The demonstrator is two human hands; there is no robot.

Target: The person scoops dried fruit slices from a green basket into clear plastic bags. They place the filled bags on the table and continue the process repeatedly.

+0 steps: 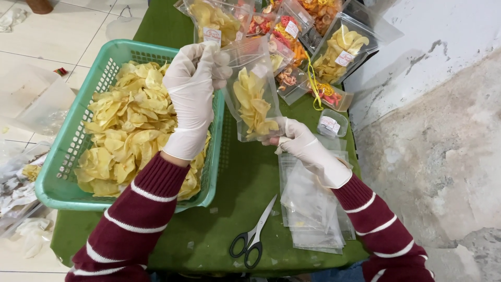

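On the table (pixel 235 172) we have the basket (pixel 68 151) of chips at the left. Just right of it we hold up the pouch (pixel 253 96), our left hand (pixel 193 89) at its top and our right hand (pixel 302 143) under it. Behind lie the filled bags (pixel 292 36). Nearer us, the scissors (pixel 254 235) lie left of the empty bags (pixel 313 209) (a loose stack).

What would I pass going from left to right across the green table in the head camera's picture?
Green basket of yellow chips → left hand → clear bag of chips → right hand → small lidded tub. The scissors and empty bags lie nearer, overlapping this order.
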